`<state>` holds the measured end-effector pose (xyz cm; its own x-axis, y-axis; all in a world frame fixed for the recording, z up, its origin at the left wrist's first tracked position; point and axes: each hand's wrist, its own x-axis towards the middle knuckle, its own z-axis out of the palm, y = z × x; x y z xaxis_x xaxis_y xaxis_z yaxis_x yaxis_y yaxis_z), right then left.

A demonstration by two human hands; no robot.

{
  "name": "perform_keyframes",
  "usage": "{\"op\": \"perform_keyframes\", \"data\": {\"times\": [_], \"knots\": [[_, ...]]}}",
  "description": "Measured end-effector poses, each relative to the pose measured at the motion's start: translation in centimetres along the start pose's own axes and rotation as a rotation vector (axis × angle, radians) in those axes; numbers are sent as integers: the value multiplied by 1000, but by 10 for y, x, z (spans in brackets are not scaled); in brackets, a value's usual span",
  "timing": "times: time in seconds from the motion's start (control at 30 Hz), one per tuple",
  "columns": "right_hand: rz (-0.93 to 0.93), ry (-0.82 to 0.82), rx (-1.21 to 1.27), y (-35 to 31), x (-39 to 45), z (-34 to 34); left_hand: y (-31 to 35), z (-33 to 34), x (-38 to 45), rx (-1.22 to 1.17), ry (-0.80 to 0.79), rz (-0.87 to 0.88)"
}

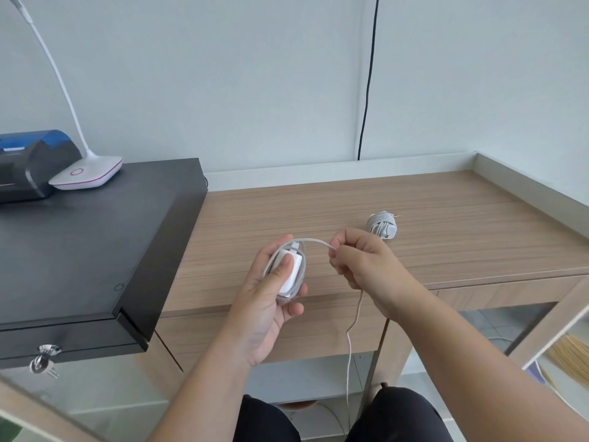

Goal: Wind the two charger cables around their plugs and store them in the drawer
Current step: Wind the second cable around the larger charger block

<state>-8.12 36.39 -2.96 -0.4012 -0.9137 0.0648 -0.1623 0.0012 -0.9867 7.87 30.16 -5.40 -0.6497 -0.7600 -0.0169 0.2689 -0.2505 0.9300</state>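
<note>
One charger (381, 225) lies wound on the desk (446, 218), so I judge I'm past halfway. My left hand (271, 298) grips the second plug (290, 272), thumb pressing it, few loops on; my right hand (357, 260) pinches its cable (350, 330), the rest dangling. Drawer storage remains.

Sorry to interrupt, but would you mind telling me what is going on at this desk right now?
A person is winding a white cable around a white charger plug. The left hand holds the plug, thumb pressed on it, with a few loops already around it. The right hand pinches the cable, and the loose rest hangs below the desk edge. A second charger, already wound, lies on the wooden desk. Neither is stored in a drawer yet.
</note>
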Motion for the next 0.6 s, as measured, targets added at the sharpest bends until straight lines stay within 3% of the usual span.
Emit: {"op": "perform_keyframes", "data": {"times": [0.17,0.3,0.4,0.47,0.6], "knots": [[-4,18,28,1,1,-6,4,-2,-2,-132,-44,-10],[2,-5,31,7,2,-15,7,-4,0,-192,98,-7],[33,-85,-12,9,0,-22,5,-7,2,-90,173,74],[83,-237,12,12,-1,-30,4,-7,1,31,196,118],[194,-765,479,3,-5,-37,-2,-9,3,329,220,262]]}}
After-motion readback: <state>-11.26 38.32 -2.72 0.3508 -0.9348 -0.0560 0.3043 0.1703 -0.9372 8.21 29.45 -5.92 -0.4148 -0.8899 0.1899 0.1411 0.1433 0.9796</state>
